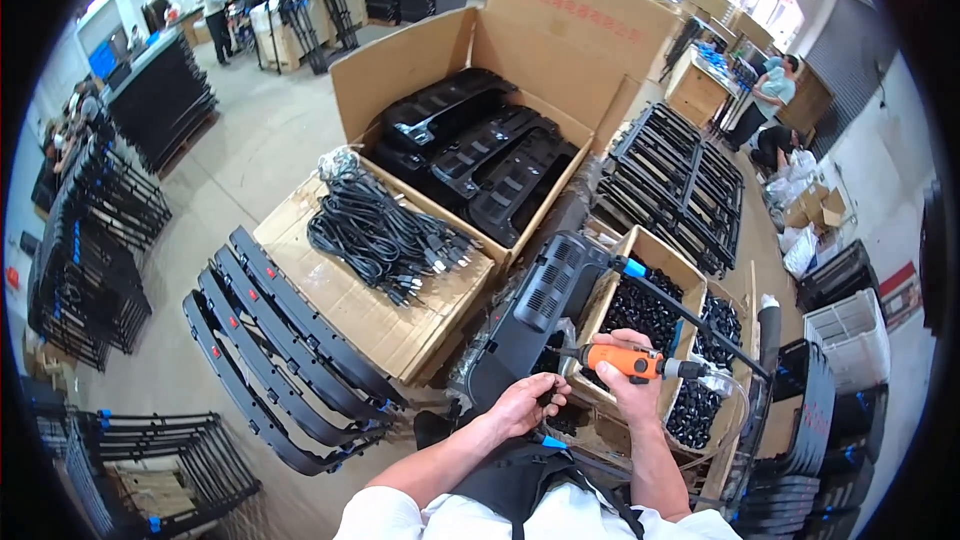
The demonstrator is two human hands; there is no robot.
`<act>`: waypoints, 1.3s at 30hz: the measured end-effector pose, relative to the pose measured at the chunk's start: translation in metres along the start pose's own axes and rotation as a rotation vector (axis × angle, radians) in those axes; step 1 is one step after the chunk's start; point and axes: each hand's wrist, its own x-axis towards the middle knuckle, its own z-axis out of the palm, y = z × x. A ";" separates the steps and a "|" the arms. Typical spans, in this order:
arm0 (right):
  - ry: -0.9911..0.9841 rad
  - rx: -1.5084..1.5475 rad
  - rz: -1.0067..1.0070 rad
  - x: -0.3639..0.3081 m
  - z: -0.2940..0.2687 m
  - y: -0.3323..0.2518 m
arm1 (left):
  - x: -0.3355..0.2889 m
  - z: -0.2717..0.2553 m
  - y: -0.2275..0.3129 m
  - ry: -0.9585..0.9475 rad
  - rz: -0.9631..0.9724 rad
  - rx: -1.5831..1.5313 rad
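I am watching the right hand [628,368] closing its grip around an orange power screwdriver [628,361], tip toward a black plastic housing [535,315]. The left hand [522,405] is pinching that housing's lower edge, just beside a cardboard box of small black parts [640,312].

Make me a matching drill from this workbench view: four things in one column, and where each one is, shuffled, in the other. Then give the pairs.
Things
1. orange power screwdriver
2. bundle of black cables
3. black vented plastic housing
4. black moulded panels

Places
A. inside the big open carton
B. gripped in the right hand
C. lying on the flat cardboard
D. under the left hand, in front of the person

Pairs: 1-B, 2-C, 3-D, 4-A
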 end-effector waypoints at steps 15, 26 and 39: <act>0.044 0.153 -0.035 -0.119 -0.082 0.008 | -0.029 0.027 -0.092 0.041 0.108 0.086; -0.034 0.125 -0.010 -0.185 -0.081 0.023 | -0.054 0.013 -0.135 0.279 0.091 0.014; -0.084 -0.013 -0.024 -0.187 -0.041 0.037 | -0.065 -0.005 -0.120 0.271 -0.034 -0.175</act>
